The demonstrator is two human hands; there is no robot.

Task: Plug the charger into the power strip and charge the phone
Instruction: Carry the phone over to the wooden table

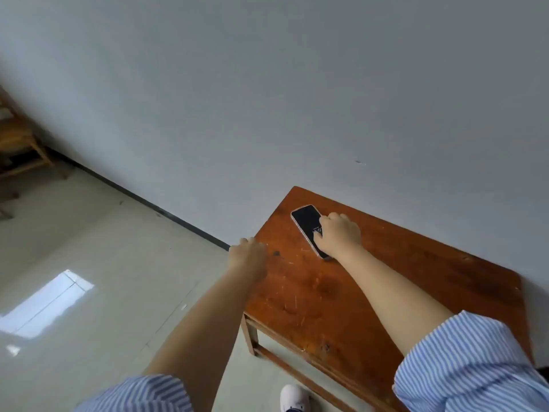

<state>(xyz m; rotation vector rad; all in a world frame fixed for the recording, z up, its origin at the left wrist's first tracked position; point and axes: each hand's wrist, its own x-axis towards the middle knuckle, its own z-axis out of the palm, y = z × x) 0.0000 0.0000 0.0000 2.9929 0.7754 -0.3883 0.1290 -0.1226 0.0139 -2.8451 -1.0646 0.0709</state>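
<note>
The right hand [338, 233] lies curled on the phone [309, 228], its grip not clearly clenched, the left hand [248, 257] fisted at nine o'clock on the desk [386, 278] edge; no charger shows, so a careless nudge might slide the phone

Grey wall [267, 84], pale tiled floor [118, 263] with sunlit patch [47, 301], scratched wooden table [386, 292].
</note>
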